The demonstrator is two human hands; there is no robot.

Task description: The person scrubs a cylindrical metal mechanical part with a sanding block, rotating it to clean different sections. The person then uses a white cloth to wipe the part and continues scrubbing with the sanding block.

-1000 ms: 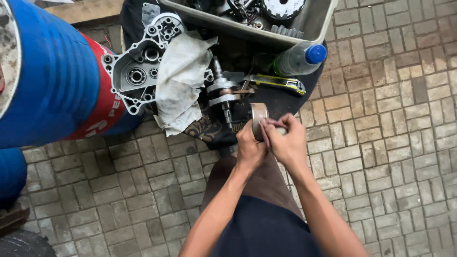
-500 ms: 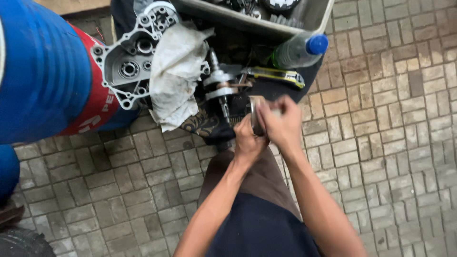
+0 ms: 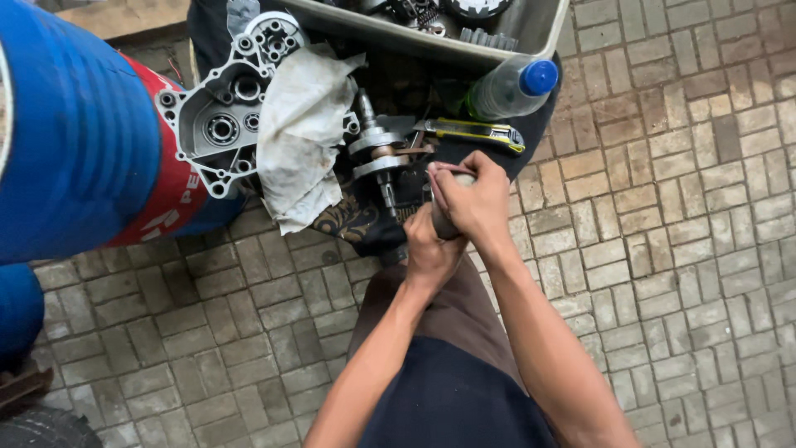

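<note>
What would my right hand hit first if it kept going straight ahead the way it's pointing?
Likely the crankshaft just beyond the right hand, up and to the left on the dark cloth; depth is unclear, so the hand might pass above it.

An outdoor repair yard on brick paving (image 3: 680,249); beside the blue drum (image 3: 75,133) lie an engine casing (image 3: 220,124), crankshaft (image 3: 377,153) and parts tray (image 3: 431,41).

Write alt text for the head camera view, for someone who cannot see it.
Both hands, left hand and right hand, grip a small round metal part over a brick floor. Beyond lie a steel crankshaft, a dirty white rag and a grey engine case.
</note>
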